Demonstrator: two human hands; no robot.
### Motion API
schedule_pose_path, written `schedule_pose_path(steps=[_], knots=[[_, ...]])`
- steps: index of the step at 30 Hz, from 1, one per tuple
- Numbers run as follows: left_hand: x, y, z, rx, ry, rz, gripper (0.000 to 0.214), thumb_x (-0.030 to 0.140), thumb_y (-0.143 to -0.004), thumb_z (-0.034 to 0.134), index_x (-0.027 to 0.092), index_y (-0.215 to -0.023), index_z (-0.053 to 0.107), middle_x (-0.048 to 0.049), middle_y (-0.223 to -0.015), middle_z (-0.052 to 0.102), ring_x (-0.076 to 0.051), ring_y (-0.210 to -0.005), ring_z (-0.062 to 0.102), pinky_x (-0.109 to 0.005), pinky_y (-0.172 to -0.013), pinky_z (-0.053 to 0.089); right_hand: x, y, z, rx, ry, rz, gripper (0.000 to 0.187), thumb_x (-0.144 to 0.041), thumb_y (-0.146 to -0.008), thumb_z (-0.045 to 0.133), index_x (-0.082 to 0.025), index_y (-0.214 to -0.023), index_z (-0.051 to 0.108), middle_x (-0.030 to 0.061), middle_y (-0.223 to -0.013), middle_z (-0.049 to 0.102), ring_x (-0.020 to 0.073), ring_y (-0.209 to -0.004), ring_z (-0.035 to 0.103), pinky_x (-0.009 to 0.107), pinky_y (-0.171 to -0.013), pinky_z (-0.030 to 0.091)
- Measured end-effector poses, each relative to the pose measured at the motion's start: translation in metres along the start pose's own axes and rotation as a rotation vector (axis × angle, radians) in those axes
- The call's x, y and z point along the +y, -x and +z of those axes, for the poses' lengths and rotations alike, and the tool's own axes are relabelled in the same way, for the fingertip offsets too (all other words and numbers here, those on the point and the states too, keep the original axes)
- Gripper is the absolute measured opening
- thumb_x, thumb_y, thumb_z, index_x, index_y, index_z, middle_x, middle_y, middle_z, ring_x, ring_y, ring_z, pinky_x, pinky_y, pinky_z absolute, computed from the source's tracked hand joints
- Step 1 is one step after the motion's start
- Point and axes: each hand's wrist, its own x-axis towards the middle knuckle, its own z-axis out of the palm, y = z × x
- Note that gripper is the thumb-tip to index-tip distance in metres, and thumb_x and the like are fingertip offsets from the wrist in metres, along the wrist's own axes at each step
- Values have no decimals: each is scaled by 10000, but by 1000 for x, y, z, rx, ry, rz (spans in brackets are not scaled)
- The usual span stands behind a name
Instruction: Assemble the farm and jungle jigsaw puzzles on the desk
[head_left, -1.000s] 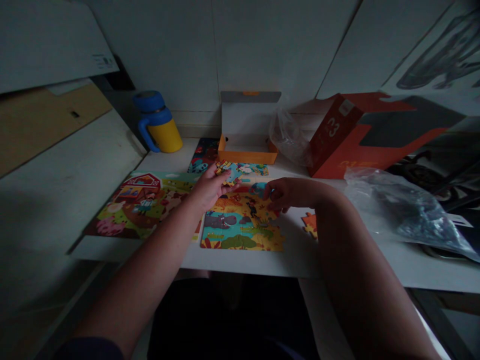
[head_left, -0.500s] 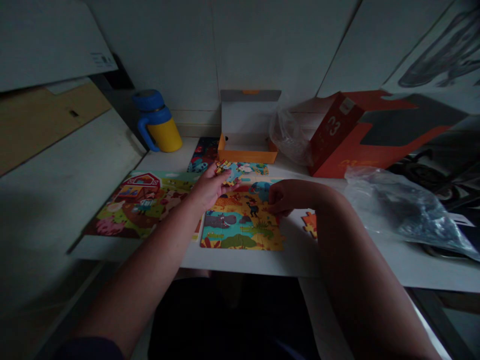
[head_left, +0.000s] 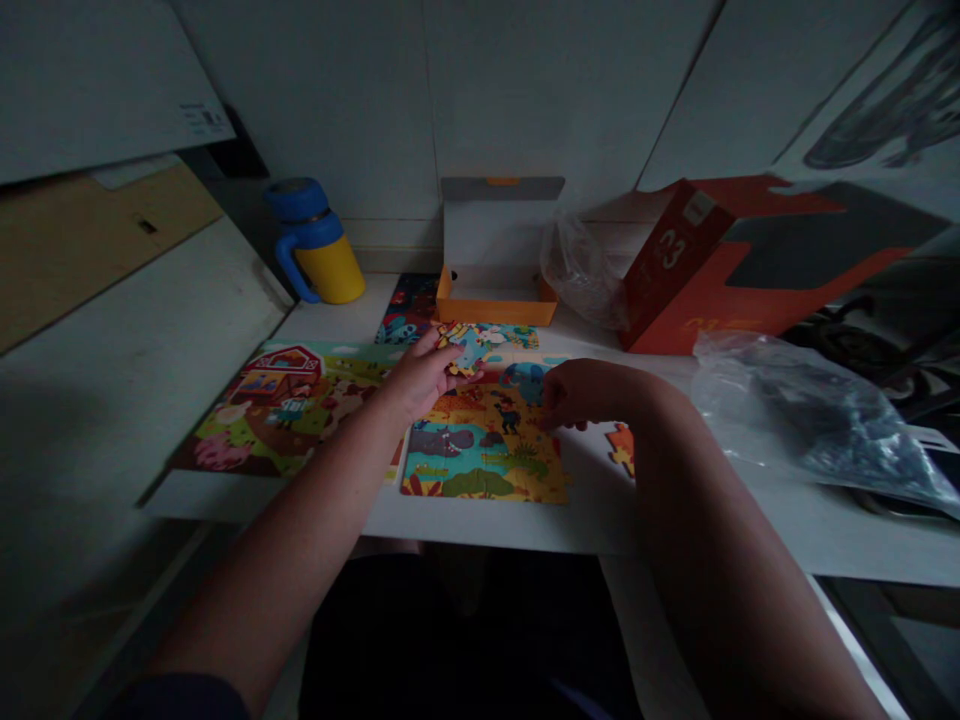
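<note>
Puzzle (head_left: 484, 455) with hippo and crocodile lies flat near the middle of the counter (head_left: 480, 525), close to its near edge. Well advanced, by my judgement: left and near borders run straight, hippo, pond, bush and small running figure all joined up. Right side looks unfinished; knobs jut out at the near right corner, no straight border seen there. Far border partly behind the hands, so cannot say whether it is complete.

Left hand (head_left: 429, 372) raised over the puzzle's far left part, thumb and fingers closed on a few puzzle pieces (head_left: 469, 353), overlapping; count unclear. Right hand (head_left: 581, 395) at the puzzle's right side, fingers curled in narrow; cannot tell if a piece is pinched there. One orange loose piece (head_left: 620, 447) sits apart on the counter, to the right, half behind the forearm. Left to place, as judged: that one plus the held ones, perhaps more out of sight.

Farm picture (head_left: 259, 425) toward the counter's left end, barn and pig filled in. Open box (head_left: 495, 312) near the far edge.
</note>
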Motion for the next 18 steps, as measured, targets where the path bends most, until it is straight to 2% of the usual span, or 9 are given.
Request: schedule_pose_path(steps=[3, 7, 12, 14, 18], knots=[[-2, 1, 0, -47, -35, -3, 392, 131, -861, 806, 214, -1205, 636, -71, -1194, 759, -219, -993, 784, -403, -880, 671, -10, 1, 0, 59, 41, -46, 272, -454, -823, 832, -231, -818, 678, 15, -718, 753, 171, -616, 692, 271, -548, 428], [-4, 2, 0, -75, -106, 12, 431, 155, -827, 865, 237, -1195, 655, -47, -1161, 753, -189, -949, 760, -296, -773, 649, -26, 1, 0, 343, 64, -68, 283, -502, -936, 714, -227, -875, 690, 21, -735, 754, 154, -614, 653, 281, -580, 404], [-6, 2, 0, -70, -176, 45, 502, 177, -767, 913, 248, -1200, 669, -25, -1130, 738, -168, -915, 724, -248, -707, 636, -31, -6, 5, 634, -22, -115, 356, -569, -947, 687, -215, -913, 719, 59, -859, 781, 165, -670, 646, 291, -611, 403], [-8, 2, 1, -77, -194, 59, 534, 193, -751, 929, 245, -1210, 662, -26, -1133, 739, -162, -904, 719, -230, -691, 624, -31, -11, 9, 673, -154, -146, 370, -583, -946, 684, -218, -982, 728, 56, -897, 790, 156, -661, 652, 283, -612, 425], [-10, 2, 3, -118, -203, 79, 562, 194, -728, 950, 226, -1207, 658, -36, -1138, 747, -171, -930, 714, -233, -724, 623, -32, -21, 17, 588, -326, -217, 286, -495, -899, 756, -218, -964, 729, 57, -939, 808, 161, -710, 682, 266, -621, 475]])
